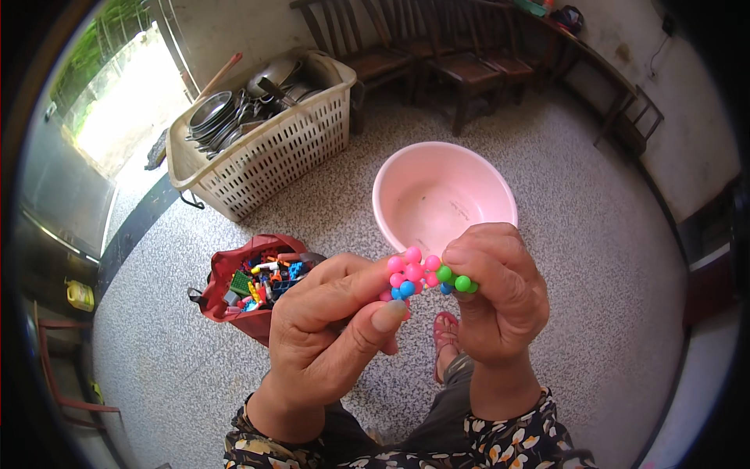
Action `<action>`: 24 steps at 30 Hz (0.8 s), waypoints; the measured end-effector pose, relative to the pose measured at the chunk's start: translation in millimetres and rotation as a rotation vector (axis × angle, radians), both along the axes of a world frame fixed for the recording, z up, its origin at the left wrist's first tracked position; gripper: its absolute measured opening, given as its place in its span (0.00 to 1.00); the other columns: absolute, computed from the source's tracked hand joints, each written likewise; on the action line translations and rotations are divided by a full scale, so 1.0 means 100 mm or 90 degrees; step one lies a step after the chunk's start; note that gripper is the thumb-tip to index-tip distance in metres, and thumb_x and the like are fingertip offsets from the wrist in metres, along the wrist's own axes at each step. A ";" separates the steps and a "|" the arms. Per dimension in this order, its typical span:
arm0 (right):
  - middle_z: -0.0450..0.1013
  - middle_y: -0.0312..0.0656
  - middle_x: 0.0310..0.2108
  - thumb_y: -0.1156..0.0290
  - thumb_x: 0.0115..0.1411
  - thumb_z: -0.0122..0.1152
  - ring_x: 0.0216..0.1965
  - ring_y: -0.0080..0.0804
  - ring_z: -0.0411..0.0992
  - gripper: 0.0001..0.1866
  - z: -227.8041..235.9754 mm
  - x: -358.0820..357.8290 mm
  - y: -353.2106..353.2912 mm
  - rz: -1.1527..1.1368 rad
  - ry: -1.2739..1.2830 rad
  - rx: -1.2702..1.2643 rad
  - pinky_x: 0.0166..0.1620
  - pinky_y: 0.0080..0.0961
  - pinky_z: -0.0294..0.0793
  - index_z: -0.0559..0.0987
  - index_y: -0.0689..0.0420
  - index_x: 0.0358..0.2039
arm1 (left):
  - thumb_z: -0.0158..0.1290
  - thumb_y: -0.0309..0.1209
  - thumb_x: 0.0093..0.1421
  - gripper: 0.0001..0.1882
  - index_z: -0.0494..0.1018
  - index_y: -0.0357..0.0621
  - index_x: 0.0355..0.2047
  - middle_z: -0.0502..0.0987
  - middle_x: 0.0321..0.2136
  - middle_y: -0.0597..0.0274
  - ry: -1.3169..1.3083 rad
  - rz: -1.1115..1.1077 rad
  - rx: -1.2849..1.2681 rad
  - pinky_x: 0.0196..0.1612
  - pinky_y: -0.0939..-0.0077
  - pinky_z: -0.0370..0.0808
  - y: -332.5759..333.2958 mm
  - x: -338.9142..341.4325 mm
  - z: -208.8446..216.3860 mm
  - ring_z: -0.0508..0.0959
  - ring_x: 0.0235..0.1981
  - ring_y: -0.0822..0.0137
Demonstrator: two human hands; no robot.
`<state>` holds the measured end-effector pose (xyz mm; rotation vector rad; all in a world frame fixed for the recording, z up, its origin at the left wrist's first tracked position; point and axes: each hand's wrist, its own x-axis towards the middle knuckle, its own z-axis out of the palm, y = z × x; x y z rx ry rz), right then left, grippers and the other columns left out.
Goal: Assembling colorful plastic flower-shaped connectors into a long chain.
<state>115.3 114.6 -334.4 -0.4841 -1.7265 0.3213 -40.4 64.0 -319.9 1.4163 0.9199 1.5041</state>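
Observation:
Between my two hands is a small cluster of joined plastic ball pieces (413,272), mostly pink, with blue balls on its lower side and green ones at its right end. My left hand (332,328) pinches the pink and blue end between thumb and fingers. At the green end, my right hand (500,289) is closed with thumb and fingertips on the balls. Part of the cluster is hidden behind the fingers. A pink plastic basin (445,187) stands on the floor just beyond my hands. Left of my left hand is a red bag (234,313) full of mixed coloured toy pieces (266,281).
A big cream slatted basket (273,148) holding pans and metal kitchenware stands at the back left. Wooden chairs (469,74) line the far wall. A yellow bottle (80,295) and a reddish chair frame (70,402) are at the left edge. My sandalled foot (445,336) shows below.

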 end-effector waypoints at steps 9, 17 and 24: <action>0.70 0.40 0.30 0.82 0.41 0.60 0.29 0.30 0.68 0.17 0.03 0.00 -0.05 -0.008 -0.043 -0.026 0.31 0.22 0.69 0.77 0.60 0.35 | 0.52 0.36 0.54 0.20 0.71 0.29 0.39 0.70 0.26 0.57 -0.008 0.000 -0.034 0.16 0.87 0.65 -0.03 -0.04 0.00 0.70 0.17 0.74; 0.70 0.39 0.29 0.82 0.44 0.59 0.27 0.27 0.69 0.14 0.02 -0.01 -0.03 -0.040 -0.064 -0.028 0.29 0.18 0.70 0.77 0.62 0.35 | 0.53 0.34 0.53 0.17 0.72 0.30 0.37 0.70 0.28 0.57 0.023 -0.036 -0.015 0.16 0.87 0.65 -0.03 0.04 -0.04 0.70 0.18 0.74; 0.71 0.43 0.31 0.79 0.50 0.57 0.29 0.30 0.70 0.10 -0.01 0.02 0.00 0.072 -0.007 -0.097 0.32 0.20 0.70 0.76 0.62 0.35 | 0.55 0.35 0.51 0.17 0.72 0.31 0.34 0.70 0.28 0.57 -0.069 -0.056 -0.024 0.17 0.85 0.66 0.00 0.03 -0.06 0.70 0.18 0.74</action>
